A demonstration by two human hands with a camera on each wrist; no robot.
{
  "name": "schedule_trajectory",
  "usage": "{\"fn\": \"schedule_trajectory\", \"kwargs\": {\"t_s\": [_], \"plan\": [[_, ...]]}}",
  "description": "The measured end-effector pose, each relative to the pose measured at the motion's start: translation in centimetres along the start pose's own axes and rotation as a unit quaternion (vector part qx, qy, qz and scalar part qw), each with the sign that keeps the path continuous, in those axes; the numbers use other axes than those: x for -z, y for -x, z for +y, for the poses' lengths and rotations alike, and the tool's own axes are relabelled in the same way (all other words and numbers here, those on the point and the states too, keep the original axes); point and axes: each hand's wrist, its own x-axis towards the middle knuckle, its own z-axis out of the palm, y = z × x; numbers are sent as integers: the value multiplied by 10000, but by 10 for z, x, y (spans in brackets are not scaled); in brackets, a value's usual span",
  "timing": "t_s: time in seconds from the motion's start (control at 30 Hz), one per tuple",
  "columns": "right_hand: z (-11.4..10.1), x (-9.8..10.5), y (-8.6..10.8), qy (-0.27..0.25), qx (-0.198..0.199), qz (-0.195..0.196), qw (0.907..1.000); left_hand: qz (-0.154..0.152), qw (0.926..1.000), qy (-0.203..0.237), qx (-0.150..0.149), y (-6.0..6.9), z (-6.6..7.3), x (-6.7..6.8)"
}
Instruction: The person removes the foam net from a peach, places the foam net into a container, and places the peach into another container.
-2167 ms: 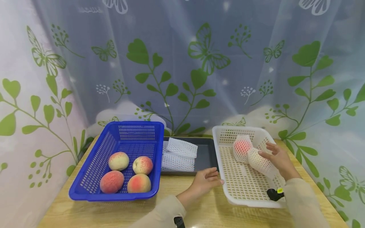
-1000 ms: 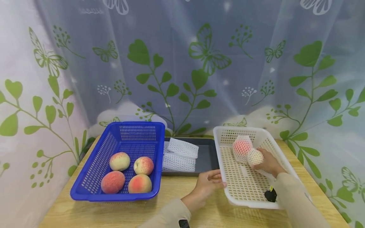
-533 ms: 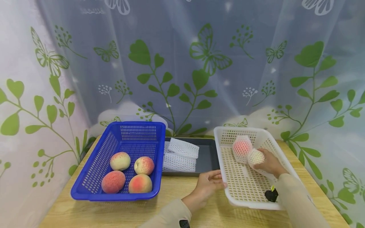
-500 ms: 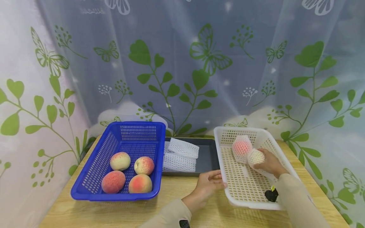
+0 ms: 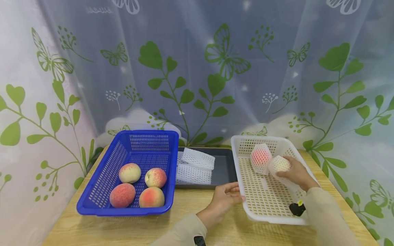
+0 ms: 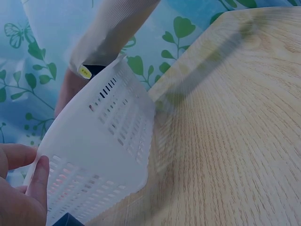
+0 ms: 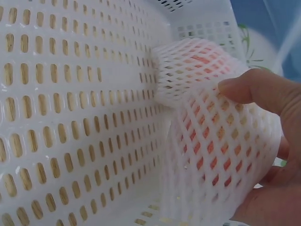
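In the head view, my right hand [image 5: 297,172] holds a peach in a white foam net [image 5: 281,164], thumb on the near side. The right wrist view shows the thumb across the foam net and the other fingers behind the fruit. Against it lies a second netted peach [image 5: 261,158], redder, toward the back of the white basket [image 5: 261,218]. My left hand [image 5: 221,204] pinches the basket's left rim; the left wrist view has the thumb and a finger [image 6: 38,181] on the rim.
On the left stands a blue basket [image 5: 126,212] with several bare peaches [image 5: 122,195]. Between the baskets lies a dark tray [image 5: 223,167] with flat white foam nets [image 5: 194,172]. A patterned curtain [image 5: 197,85] hangs behind the wooden table [image 5: 197,213].
My right hand has come down onto the nearer netted peach and gripped it, and the peach has just shifted slightly to the right and up. My left hand has moved slightly right at the rim.
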Motion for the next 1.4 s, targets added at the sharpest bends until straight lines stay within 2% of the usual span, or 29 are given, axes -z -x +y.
{"fn": "schedule_trajectory", "kwargs": {"t_s": [0.2, 0.33, 0.63, 0.8, 0.9, 1.13, 1.4], "plan": [[-5, 6, 7, -84, 7, 104, 9999, -1, 10000, -39, -1, 1, 1, 0], [-12, 9, 10, -96, 146, 199, 9996, -24, 10000, -6, 55, 1, 1, 1], [-39, 9, 18, -255, 381, 136, 9989, -38, 10000, -3, 81, 0, 1, 1], [-54, 4, 21, -431, 458, 30, 9980, 11, 9999, -119, -7, 2, 2, 0], [-61, -2, 24, -532, 638, 39, 9965, 35, 9999, -161, -36, 3, 2, 0], [-74, -16, 28, -670, 1014, -14, 9926, 27, 10000, 36, 58, 4, 1, 3], [-94, -31, 33, -836, 1381, -255, 9865, -257, 9994, 206, 96, 3, 5, 13]]}}
